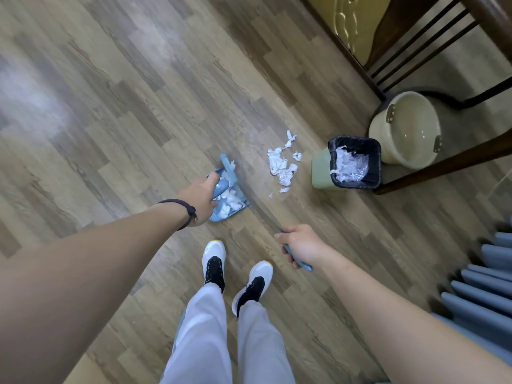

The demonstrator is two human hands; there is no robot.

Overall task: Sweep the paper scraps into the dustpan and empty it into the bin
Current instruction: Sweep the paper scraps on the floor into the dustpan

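- On the wood floor (138, 79), near the person's shoes, sits a blue dustpan (231, 207). It has some white paper scraps in it.
- The left hand (201, 202) is closed around the dustpan's handle and keeps the pan flat on the floor.
- The right hand (300, 246) is curled tight around a blue handle. It looks like the brush (297, 260), but the bristles do not show, so I cannot tell for sure.
- A pile of scraps (282, 164) lies on the floor between the dustpan and the bin (352, 162). The pile is near both but touches neither.
- The bin has a black bag and already holds some white paper and clear plastic.
- So I think the job is about half done: some scraps are in the pan, and some are in the bin.
- Left to do: sweep the pile into the pan, then tip the pan into the bin.
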